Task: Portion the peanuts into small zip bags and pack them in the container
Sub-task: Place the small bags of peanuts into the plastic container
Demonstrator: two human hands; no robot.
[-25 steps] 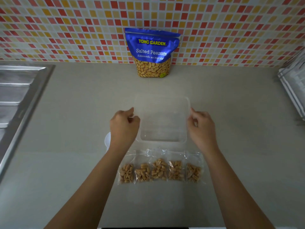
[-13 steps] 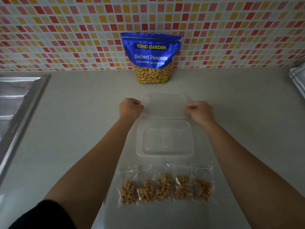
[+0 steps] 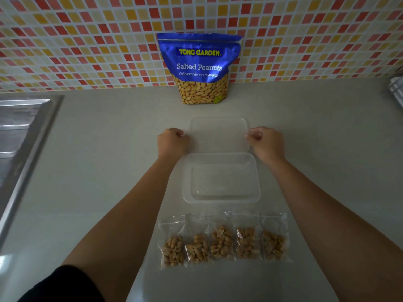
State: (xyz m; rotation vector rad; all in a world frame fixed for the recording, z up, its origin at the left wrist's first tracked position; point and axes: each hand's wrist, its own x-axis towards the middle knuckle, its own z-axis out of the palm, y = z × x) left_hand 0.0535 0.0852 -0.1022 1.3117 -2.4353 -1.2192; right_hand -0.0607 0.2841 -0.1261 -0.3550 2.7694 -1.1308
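Head camera: the left hand (image 3: 173, 141) and the right hand (image 3: 265, 141) are stretched out over the counter (image 3: 104, 153), with a clear lid (image 3: 219, 136) between them. The left hand's fingers are curled in at the lid's left edge. The right hand's thumb and fingers pinch its right edge. The lid looks flat and low, but whether it rests on the counter or is held just above it cannot be told.

Just nearer the person than the two grips, between the wrists, sits the clear container (image 3: 221, 200), open and with nothing in it. Its far rim lies right against the lid's near edge.

Nearer again, between the forearms, five small zip bags (image 3: 222, 243) of peanuts lie flat in a row, side by side and slightly overlapping, apart from the container.

Beyond the hands, past the lid's far edge, a blue peanut pouch (image 3: 199, 68) stands upright against the tiled wall (image 3: 87, 40).

Well off to the left of the left hand is a steel sink (image 3: 21, 131). A black sleeve (image 3: 65, 284) shows on the left upper arm.
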